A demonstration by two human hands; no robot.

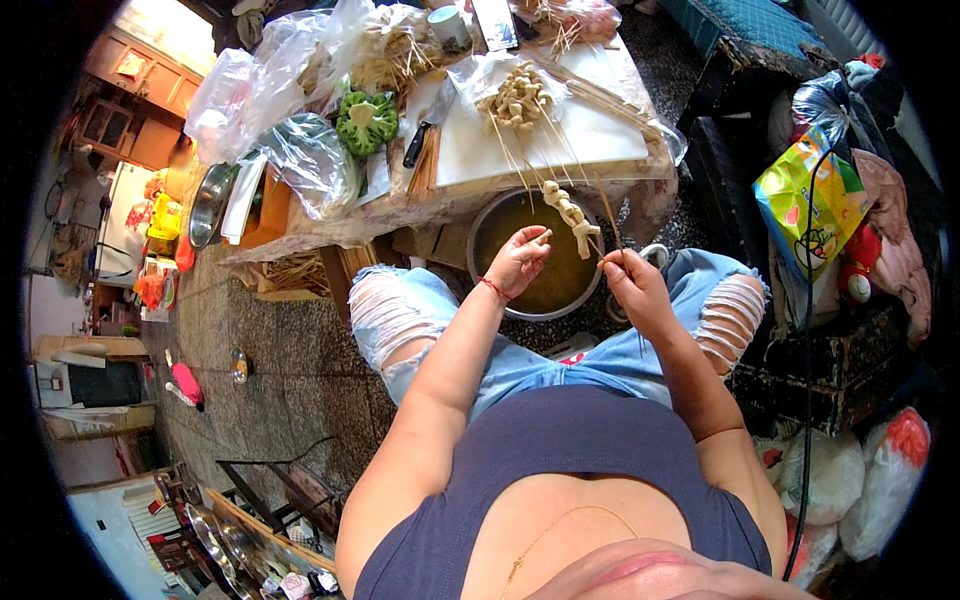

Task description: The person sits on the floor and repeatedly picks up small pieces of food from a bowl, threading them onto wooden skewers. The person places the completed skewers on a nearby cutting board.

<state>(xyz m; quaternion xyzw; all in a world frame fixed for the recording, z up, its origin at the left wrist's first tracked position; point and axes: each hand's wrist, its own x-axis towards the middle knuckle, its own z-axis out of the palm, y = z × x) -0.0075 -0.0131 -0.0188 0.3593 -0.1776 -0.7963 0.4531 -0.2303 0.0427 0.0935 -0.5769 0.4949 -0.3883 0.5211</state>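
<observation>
My right hand [637, 287] grips a thin wooden skewer together with at least one more bare stick. Several pale knotted pieces of food [570, 222], which look like tofu knots, are threaded on the skewer's upper part. In my left hand [517, 262], thumb and fingers pinch a small pale piece [543, 237], apart from the skewer. Both hands are above a round metal basin [552, 316] between my knees, with murky yellowish contents. On the table's near edge lies a heap of threaded skewers [516, 98], their bare ends sticking out toward me.
The table [460, 180] holds a black-handled knife [417, 145], loose sticks [425, 165], green broccoli [367, 122], plastic bags [310, 160], a can [449, 28] and a phone [494, 24]. A dark bench [830, 370] with bags stands right; a black cable [808, 300] hangs there.
</observation>
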